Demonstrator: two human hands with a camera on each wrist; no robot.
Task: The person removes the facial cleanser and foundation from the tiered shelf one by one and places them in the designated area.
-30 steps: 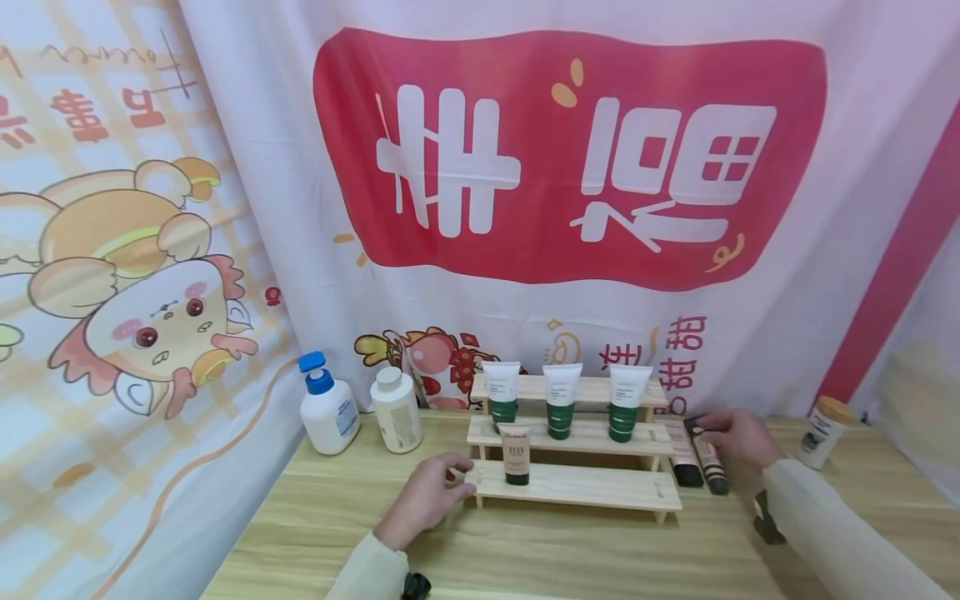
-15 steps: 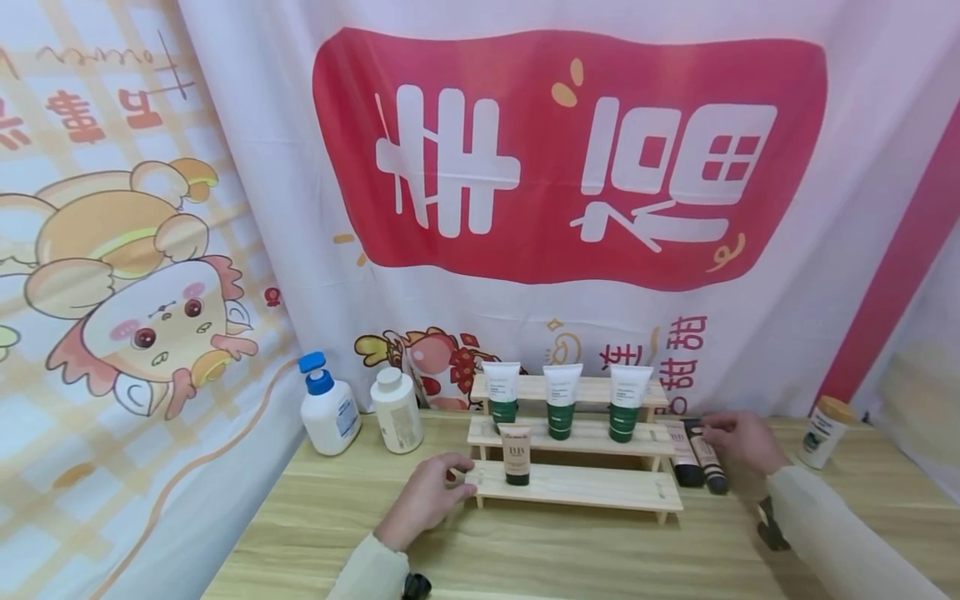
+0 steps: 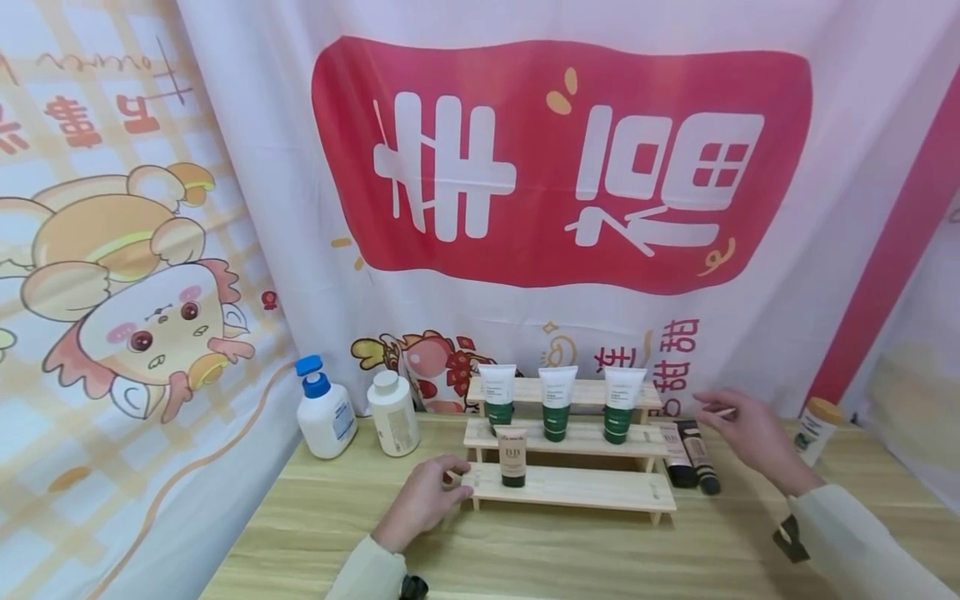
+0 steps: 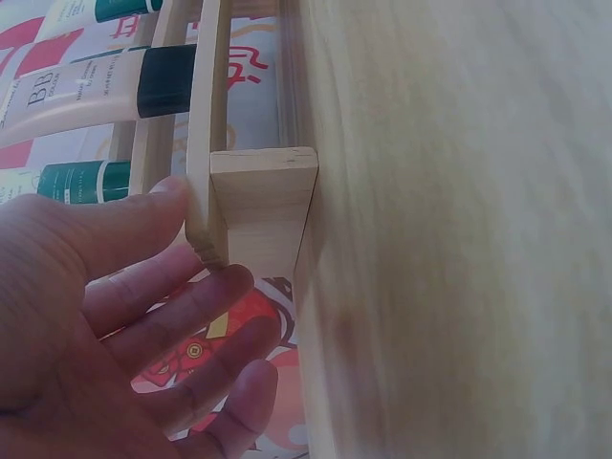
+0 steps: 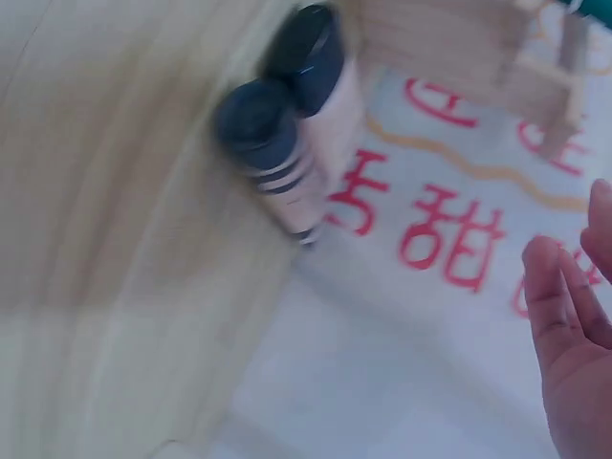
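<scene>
At the left end of the wooden rack's lowest shelf (image 3: 577,487), my left hand (image 3: 422,500) pinches the board's corner; the left wrist view has the hand's (image 4: 105,296) thumb on one face and a fingertip at the edge. A beige BB tube (image 3: 513,458) stands on that shelf. Three white-and-green tubes (image 3: 556,404) stand on the middle shelf. My right hand (image 3: 757,437) is raised behind and right of two tubes lying beside the rack, a striped one (image 3: 699,458) and a pink one (image 3: 677,454). In the right wrist view its fingers (image 5: 547,287) are extended, touching nothing.
A blue-topped pump bottle (image 3: 327,412) and a white capped bottle (image 3: 393,417) stand left of the rack. A jar with an orange lid (image 3: 815,429) is at the far right, behind my right forearm. A printed cloth (image 3: 450,317) hangs behind the table.
My right hand has come off the striped tube, rising and drawing slightly to the right; the tube stays lying there. The left hand keeps its place on the shelf. The head view has shifted slightly.
</scene>
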